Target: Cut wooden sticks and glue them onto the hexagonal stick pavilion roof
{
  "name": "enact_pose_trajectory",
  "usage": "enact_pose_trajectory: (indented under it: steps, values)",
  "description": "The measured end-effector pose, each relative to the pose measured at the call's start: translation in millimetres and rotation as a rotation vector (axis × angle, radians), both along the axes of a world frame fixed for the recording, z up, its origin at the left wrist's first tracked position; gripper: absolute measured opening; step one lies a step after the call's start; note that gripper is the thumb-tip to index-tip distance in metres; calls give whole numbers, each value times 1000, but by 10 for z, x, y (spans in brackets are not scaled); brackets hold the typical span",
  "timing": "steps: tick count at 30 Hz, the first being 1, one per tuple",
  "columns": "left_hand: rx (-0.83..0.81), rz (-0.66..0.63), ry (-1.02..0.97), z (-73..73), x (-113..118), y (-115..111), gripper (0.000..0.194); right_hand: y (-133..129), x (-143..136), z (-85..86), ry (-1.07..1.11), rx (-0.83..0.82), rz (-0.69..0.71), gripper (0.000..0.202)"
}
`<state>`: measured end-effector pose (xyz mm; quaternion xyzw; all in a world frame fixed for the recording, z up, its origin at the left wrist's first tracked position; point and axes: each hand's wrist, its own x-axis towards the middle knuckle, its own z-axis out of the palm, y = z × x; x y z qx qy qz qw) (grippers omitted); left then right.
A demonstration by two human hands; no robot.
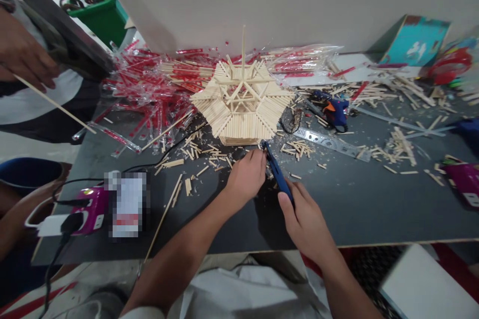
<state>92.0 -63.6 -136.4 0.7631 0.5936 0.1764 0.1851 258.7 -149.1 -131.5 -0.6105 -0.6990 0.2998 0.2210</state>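
Note:
My right hand (305, 219) is wrapped round a long blue tool (279, 172) that looks like a utility knife, its tip pointing away from me and to the left. Close to that tip, my left hand (247, 172) has its fingers pinched together; whatever they hold is hidden. Just beyond both hands stands a model made of wooden sticks (243, 124), with a star-shaped, many-sided roof and one upright stick at its top. Short cut stick pieces (299, 148) lie on the dark table (359, 199) around it.
Red-and-clear wrappers (149, 89) are heaped at the back left. A blue glue gun (337, 112) and a metal ruler (329, 144) lie right of the model. At left are a purple power strip (90, 209) and a blurred-out phone (129, 204). Another person's hand (30, 55) holds a stick.

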Motion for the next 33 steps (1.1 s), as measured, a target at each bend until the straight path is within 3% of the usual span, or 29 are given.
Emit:
enact_pose_trajectory:
  steps: [6, 18, 33]
  values:
    - [68, 27, -13, -74, 32, -24, 31, 11, 5, 3, 34, -4, -9, 44]
    - [85, 44, 0, -79, 37, -43, 30, 31, -62, 32, -29, -26, -72, 48]
    - [72, 32, -19, -47, 40, -46, 31, 71, 4, -49, -29, 17, -28, 46]
